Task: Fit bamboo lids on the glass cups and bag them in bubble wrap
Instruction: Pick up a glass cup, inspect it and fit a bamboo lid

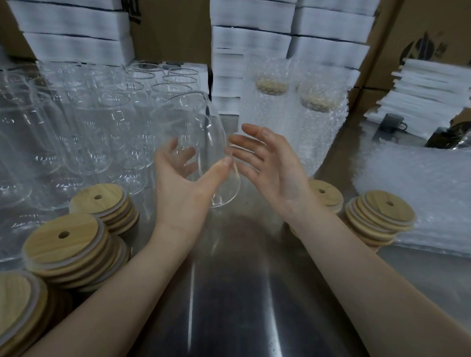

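My left hand (183, 182) grips a clear glass cup (201, 139) low on its body, thumb in front and fingers behind, tilted above the steel table (241, 298). My right hand (264, 163) is open beside the cup's right side, fingers straight, fingertips at or near the glass. Many empty glass cups (78, 124) stand in rows at the left. Stacks of bamboo lids (66, 242) with a centre hole lie front left, and more bamboo lid stacks (377, 218) sit at the right. Two lidded cups in bubble wrap bags (292, 113) stand behind my hands.
A pile of flat bubble wrap bags (426, 195) lies at the right. White foam sheet stacks (250, 40) and cardboard boxes (170, 23) wall the back. A dark mug (391, 125) sits at the far right.
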The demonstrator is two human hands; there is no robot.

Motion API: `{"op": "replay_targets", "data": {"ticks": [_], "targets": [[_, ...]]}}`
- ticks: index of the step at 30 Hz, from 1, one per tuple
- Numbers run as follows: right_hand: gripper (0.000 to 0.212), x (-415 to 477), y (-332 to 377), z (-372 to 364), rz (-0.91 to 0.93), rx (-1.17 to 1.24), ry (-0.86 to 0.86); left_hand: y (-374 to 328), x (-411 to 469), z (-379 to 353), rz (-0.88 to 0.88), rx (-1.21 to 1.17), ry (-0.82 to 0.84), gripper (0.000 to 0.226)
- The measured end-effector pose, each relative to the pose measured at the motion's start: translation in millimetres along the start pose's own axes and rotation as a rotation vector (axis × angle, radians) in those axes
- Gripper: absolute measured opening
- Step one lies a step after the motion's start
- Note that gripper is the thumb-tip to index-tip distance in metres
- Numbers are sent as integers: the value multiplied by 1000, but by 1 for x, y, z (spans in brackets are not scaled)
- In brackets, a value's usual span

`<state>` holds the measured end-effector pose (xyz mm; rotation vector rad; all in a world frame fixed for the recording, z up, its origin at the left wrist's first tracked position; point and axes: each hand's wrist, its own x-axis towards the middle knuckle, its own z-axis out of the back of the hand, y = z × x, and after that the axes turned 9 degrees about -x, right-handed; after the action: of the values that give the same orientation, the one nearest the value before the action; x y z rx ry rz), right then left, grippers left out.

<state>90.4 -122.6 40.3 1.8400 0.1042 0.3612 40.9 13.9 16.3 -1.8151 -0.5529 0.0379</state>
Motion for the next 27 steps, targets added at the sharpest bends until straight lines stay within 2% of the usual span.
{"op": "replay_targets", "data": {"ticks": [3,6,10,13,16,19,23,27], "targets": [[28,1,-5,0,-21,-69,-20,-8,-2,-4,100,-234,0,66],[30,2,-6,-1,-21,-93,-11,-13,-3,-3,250,-354,7,79],[34,2,-5,-2,0,-135,9,-18,-2,-2,419,-512,109,80],[35,-1,-2,-7,67,-182,22,-18,-2,-1,541,-641,84,82],[34,-8,0,-15,194,-280,23,-17,0,1,575,-729,100,92],[42,-16,2,-23,310,-399,75,-13,3,4,553,-744,148,84],[65,-21,2,-27,358,-618,76,-12,3,4,568,-783,130,78],[62,-23,1,-30,396,-648,33,-12,1,3,575,-757,204,87]]}}
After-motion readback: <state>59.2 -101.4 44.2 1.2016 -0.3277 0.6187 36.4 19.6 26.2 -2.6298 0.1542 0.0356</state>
